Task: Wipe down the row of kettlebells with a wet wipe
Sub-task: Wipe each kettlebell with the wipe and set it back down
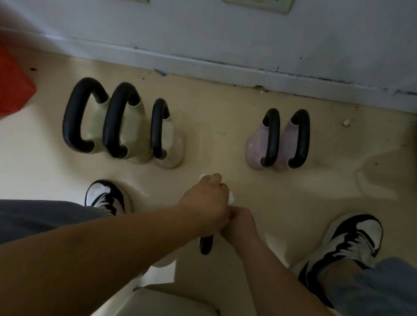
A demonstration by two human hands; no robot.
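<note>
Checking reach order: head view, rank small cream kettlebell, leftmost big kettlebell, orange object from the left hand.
From the left hand:
1. small cream kettlebell, ahead-left
2. leftmost big kettlebell, row's left end
3. orange object, far left edge

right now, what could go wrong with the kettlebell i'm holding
1. The left hand holds the wipe on the kettlebell right beside where the right hand grips it; once wet, it could slip.
2. It is between your shoes, so a drop might hit a foot.
</note>
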